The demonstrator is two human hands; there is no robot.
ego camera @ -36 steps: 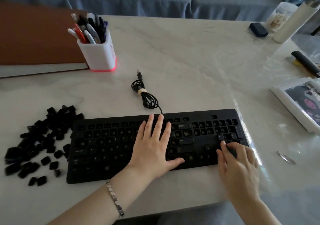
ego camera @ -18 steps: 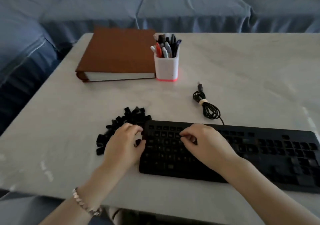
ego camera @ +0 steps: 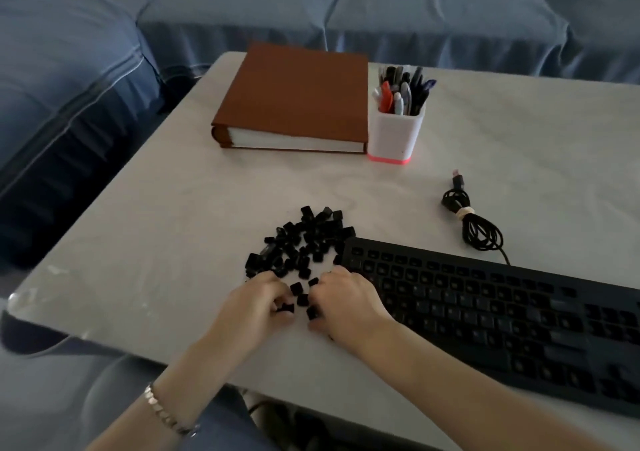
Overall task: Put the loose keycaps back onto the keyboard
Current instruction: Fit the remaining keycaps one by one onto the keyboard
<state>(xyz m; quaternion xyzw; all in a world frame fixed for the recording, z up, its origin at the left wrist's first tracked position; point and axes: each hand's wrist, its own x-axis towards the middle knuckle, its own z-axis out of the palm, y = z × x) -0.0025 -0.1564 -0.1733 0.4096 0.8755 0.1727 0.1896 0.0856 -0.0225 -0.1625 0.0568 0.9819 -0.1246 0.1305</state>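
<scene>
- Brown book [ego camera: 294, 104] and pen cup [ego camera: 394, 135] sitting far back on the desk [ego camera: 173, 242]; coiled cable [ego camera: 479, 228] lying behind the keyboard [ego camera: 502, 319].
- Loose keycaps [ego camera: 301, 239] lying heaped just left of the keyboard.
- Left hand [ego camera: 254, 303] fingers pinching one keycap [ego camera: 286, 307]; right hand [ego camera: 346, 303] fingers curling over caps, grip unclear.
- Right hand was on the keys before, now working at the heap.

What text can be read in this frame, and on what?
Nothing is legible.
Keyboard legends: faint marks, too blurred to read.
Keycaps: no legend readable.
Pens: any print too small.
Book cover: no text visible.
</scene>
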